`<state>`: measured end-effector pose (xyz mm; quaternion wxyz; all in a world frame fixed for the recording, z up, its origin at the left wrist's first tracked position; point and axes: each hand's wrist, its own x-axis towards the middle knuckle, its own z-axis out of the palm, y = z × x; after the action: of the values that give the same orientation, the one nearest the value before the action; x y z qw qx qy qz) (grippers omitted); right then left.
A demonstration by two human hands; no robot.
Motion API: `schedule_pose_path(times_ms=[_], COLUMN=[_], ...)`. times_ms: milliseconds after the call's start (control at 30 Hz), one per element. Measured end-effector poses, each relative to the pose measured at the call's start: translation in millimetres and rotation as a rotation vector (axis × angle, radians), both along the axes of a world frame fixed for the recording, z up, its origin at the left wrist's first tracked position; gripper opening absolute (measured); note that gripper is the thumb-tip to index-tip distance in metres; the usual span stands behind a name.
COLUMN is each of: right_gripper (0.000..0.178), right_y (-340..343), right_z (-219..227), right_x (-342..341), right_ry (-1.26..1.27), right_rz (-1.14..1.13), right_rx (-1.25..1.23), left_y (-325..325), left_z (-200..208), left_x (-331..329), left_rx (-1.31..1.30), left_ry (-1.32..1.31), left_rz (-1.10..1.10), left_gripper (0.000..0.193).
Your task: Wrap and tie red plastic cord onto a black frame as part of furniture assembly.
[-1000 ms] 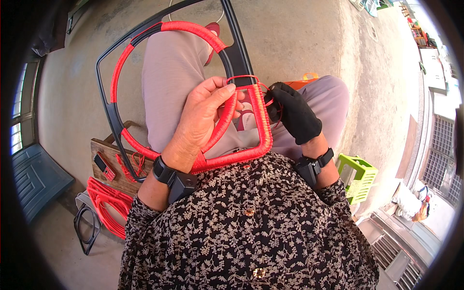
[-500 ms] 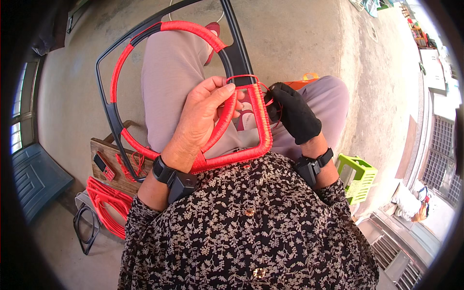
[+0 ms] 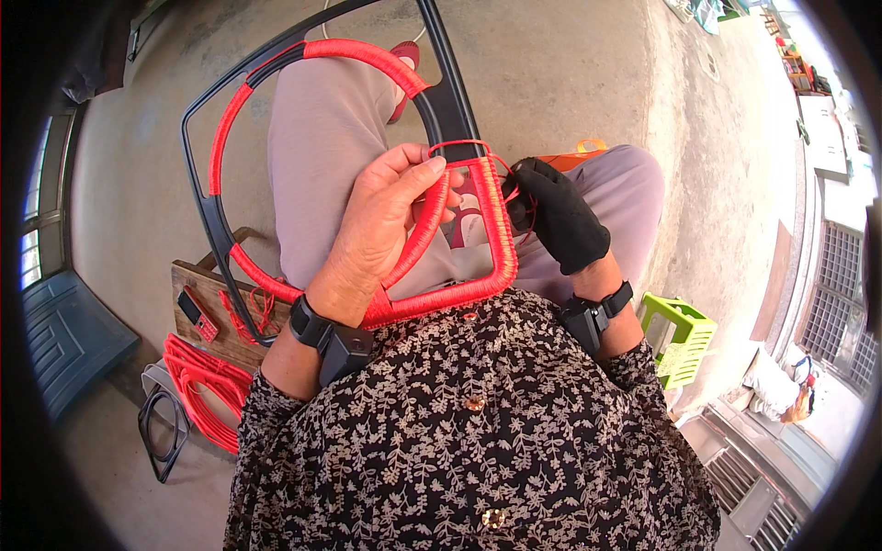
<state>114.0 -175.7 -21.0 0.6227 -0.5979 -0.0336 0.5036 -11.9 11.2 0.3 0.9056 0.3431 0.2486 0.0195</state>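
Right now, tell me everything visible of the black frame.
The black frame, apparently metal or plastic, has a round-cornered outer rim and an inner ring, both partly wrapped in red cord. It slants over the legs, far end out of view. The left hand grips the ring; the right hand holds loose cord.

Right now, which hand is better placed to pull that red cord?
Probably the right hand: the red cord loops across the black frame and runs down toward that hand. The left hand looks busy holding the frame's red-wrapped inner curve.
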Motion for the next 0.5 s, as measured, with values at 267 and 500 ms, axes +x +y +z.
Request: schedule_pose_path(times_ms=[267,500], right_gripper=[0.021,0.02], right_y=[-0.8,1.2], right_z=[-2.7,0.0], right_x=[0.6,-0.1], right_ry=[0.038,0.049], right_rz=[-0.018,-0.033], right_rx=[0.026,0.006], left_y=[1.1,1.1], left_z=[-1.7,1.0], left_x=[-0.9,-0.7], left_rx=[0.005,0.002], left_ry=[-0.004,0.001], left_rz=[0.009,0.001], left_gripper=[0.012,0.012])
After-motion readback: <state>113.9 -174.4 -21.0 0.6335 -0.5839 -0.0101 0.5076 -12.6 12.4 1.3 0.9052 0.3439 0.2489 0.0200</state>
